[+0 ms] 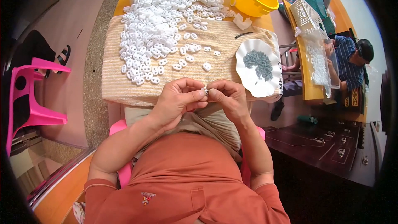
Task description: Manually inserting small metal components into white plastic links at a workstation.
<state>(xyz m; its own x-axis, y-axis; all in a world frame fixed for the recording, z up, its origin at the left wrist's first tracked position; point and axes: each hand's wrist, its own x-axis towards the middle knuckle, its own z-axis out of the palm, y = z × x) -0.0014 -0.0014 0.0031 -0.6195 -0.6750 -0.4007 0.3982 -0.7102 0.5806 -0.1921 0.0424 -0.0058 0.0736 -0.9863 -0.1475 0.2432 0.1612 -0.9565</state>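
Together, 2 nearly closed hands (pixel 176 98) (pixel 234 98) pinch 1 small white piece (pixel 205 91).

A striped cloth (pixel 112 52) on a yellow table (pixel 266 23) bears white two-holed pieces (pixel 153 33), a wavy-edged dish (pixel 252 84) and a dark strip (pixel 243 35).

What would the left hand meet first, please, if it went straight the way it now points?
The left hand would probably meet the right hand first, just past the small white piece between their fingertips; depth is unclear.
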